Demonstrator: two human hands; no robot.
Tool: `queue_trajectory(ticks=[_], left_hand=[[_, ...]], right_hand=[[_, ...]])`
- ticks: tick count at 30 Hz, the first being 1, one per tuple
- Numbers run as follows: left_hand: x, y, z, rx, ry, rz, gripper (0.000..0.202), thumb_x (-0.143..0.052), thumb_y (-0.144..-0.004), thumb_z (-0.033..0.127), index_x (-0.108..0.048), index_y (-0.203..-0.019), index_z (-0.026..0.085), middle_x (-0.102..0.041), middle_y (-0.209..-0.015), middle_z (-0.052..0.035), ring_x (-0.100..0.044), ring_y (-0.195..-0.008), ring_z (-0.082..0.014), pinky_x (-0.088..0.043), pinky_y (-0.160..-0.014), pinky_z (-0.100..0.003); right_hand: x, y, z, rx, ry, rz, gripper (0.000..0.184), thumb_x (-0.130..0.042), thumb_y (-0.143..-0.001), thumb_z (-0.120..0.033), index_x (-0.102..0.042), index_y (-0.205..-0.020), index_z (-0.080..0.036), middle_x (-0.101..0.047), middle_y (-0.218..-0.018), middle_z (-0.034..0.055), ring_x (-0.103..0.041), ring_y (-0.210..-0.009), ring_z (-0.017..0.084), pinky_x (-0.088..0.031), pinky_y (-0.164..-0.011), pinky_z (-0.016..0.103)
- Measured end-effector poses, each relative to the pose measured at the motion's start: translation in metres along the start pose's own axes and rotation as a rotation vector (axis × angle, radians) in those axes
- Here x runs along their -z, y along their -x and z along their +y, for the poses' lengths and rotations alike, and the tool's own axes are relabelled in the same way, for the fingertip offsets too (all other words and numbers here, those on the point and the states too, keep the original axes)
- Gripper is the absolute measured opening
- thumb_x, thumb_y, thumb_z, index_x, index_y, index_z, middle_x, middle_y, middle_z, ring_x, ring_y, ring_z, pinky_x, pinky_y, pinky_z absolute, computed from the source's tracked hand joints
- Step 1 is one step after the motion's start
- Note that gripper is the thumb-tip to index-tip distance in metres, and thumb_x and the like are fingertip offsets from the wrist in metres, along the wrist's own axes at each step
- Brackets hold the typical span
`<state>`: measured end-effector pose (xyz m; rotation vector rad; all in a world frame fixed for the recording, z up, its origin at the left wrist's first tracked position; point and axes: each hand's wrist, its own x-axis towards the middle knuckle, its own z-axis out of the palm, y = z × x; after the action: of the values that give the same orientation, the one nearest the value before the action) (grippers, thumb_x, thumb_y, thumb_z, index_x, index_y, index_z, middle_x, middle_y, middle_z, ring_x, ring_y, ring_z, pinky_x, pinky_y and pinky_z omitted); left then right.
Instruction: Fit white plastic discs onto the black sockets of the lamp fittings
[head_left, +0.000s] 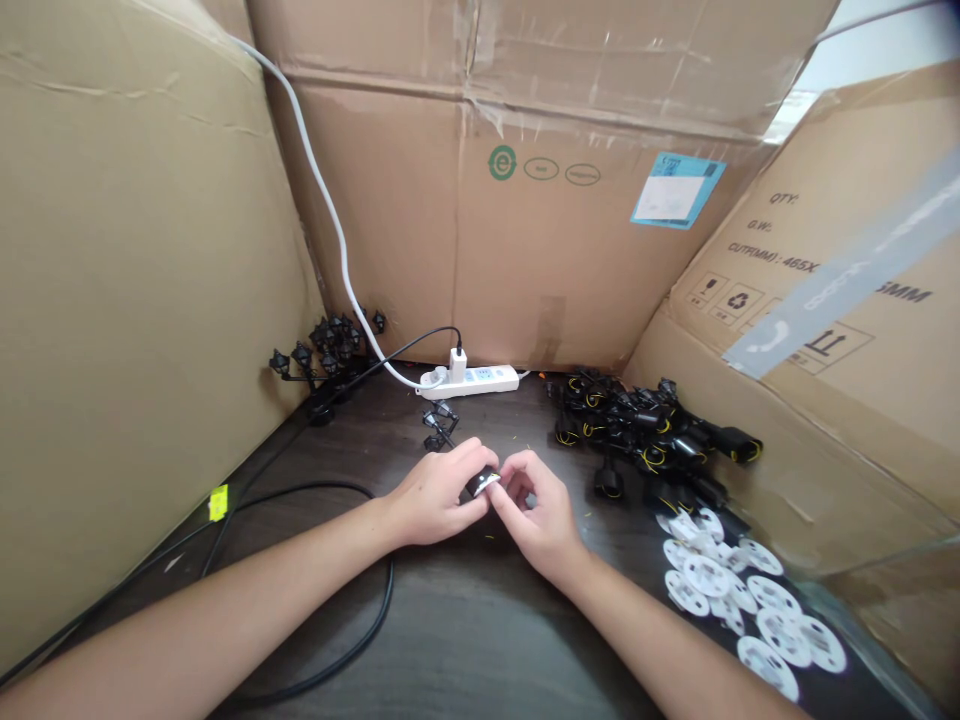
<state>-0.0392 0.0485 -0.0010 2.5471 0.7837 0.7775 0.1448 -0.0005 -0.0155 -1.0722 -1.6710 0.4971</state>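
Note:
My left hand (442, 495) is closed around the black cup-shaped base (480, 480) of a miniature lamp post. The small dark lanterns (439, 420) of what looks like the same lamp post stick out beyond my fingers. A white disc (489, 482) shows at the open end of the base, facing my right hand. My right hand (541, 515) has its thumb and forefinger pinched at that end, touching the disc's edge; its other fingers are curled. My fingers hide part of the base and of the disc.
Similar black lamp posts with yellow wires (652, 430) are heaped at right, with loose white discs (705, 575) nearer me. More lamp posts (330, 345) stand at back left. A power strip (480, 380), a looped black cable (386, 590) and cardboard walls (405, 200) surround the work.

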Motion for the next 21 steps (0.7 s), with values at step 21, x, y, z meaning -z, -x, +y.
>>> queue_trajectory(ticks=[21], left_hand=[[-0.0029,0.0002,-0.0025,0.039,-0.008,0.007,0.019,-0.056,-0.092,0.028,-0.056,-0.111,0.023,-0.062,-0.099,-0.0014,-0.06,-0.079,-0.0153,-0.043,-0.069,-0.027]], right_hand=[[0.002,0.0019,-0.004,0.094,0.024,0.027,0.008,-0.061,-0.088,-0.014,-0.058,-0.088,-0.021,-0.054,-0.077,-0.0015,-0.051,-0.056,0.012,-0.041,-0.05,0.024]])
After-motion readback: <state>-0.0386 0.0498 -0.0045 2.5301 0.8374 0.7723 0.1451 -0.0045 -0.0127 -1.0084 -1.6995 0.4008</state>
